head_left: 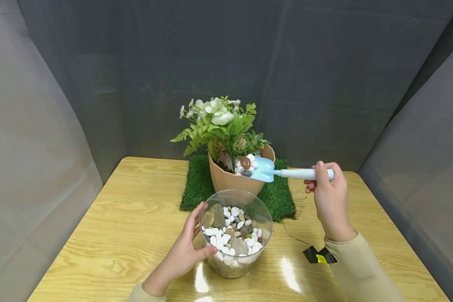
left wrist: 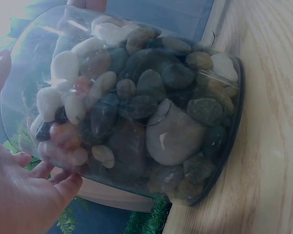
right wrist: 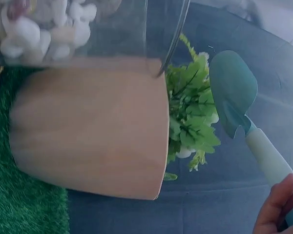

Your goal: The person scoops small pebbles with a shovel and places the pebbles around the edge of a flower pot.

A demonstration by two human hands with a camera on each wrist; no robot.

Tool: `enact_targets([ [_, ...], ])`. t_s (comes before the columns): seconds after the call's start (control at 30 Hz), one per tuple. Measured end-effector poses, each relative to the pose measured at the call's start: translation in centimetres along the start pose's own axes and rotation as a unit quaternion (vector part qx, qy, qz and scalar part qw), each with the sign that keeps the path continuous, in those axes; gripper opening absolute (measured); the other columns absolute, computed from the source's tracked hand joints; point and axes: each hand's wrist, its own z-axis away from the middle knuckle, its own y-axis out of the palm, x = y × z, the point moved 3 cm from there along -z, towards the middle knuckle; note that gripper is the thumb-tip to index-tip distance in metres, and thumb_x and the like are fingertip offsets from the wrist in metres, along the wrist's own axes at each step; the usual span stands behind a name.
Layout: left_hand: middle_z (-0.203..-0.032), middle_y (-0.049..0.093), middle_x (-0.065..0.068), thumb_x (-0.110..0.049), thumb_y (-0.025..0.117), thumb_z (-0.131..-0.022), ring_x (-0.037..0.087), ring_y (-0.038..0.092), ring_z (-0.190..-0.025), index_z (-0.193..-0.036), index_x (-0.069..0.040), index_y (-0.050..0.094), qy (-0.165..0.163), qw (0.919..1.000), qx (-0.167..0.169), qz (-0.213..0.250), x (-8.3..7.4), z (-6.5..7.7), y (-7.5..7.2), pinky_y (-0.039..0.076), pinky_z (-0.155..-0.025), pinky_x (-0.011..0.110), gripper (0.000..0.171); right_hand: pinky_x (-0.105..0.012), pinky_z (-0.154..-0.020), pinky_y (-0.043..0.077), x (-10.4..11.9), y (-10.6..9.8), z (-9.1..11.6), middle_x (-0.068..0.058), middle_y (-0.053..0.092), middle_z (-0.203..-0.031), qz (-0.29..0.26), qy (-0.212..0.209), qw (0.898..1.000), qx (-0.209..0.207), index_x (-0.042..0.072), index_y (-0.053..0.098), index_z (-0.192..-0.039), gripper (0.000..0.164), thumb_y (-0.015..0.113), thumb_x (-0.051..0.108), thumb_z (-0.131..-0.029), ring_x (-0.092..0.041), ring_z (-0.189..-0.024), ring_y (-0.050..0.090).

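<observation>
My right hand [head_left: 330, 201] grips the white handle of a small light-blue trowel [head_left: 265, 168]. Its blade bears white pebbles and a brown one [head_left: 245, 162] at the rim of a peach flowerpot [head_left: 226, 182]. White flowers and green foliage [head_left: 222, 121] rise from that pot. In the right wrist view the trowel [right wrist: 233, 90] shows its underside, so its load is hidden there. My left hand [head_left: 186, 251] holds the near left side of a clear container [head_left: 263, 209], thumb and fingers spread about its rim. White, grey and brown stones [left wrist: 171, 131] fill much of the container.
Under the pot lies a square of artificial grass [head_left: 198, 182] on the wooden table [head_left: 128, 222]. A small black object with a yellow label [head_left: 321, 256] is by my right wrist. Grey cloth [head_left: 324, 75] hangs behind and at both sides.
</observation>
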Motion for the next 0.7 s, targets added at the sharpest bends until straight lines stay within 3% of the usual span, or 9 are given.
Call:
enact_targets([
  [0.23, -0.172, 0.015, 0.019, -0.035, 0.083, -0.088, 0.048, 0.022, -0.154, -0.166, -0.026, 0.011, -0.004, 1.0, 0.004, 0.0, 0.0, 0.0, 0.0, 0.027, -0.12, 0.068, 0.107, -0.017, -0.053, 0.053, -1.3, 0.6, -1.7, -0.001, 0.06, -0.079, 0.019, -0.01, 1.0, -0.018, 0.009, 0.051, -0.095, 0.026, 0.051, 0.03, -0.108, -0.007, -0.057, 0.054],
  [0.7, -0.171, 0.016, 0.021, -0.035, 0.082, -0.088, 0.05, 0.023, -0.153, -0.167, -0.026, 0.01, 0.004, 1.0, 0.002, -0.005, 0.3, 0.0, 0.0, 0.028, -0.119, 0.068, 0.106, -0.018, -0.056, 0.055, -3.8, 0.2, -3.1, 0.001, 0.059, -0.075, 0.086, -0.017, 0.996, -0.032, 0.011, 0.049, -0.095, 0.026, 0.049, 0.033, -0.109, -0.007, -0.058, 0.056],
])
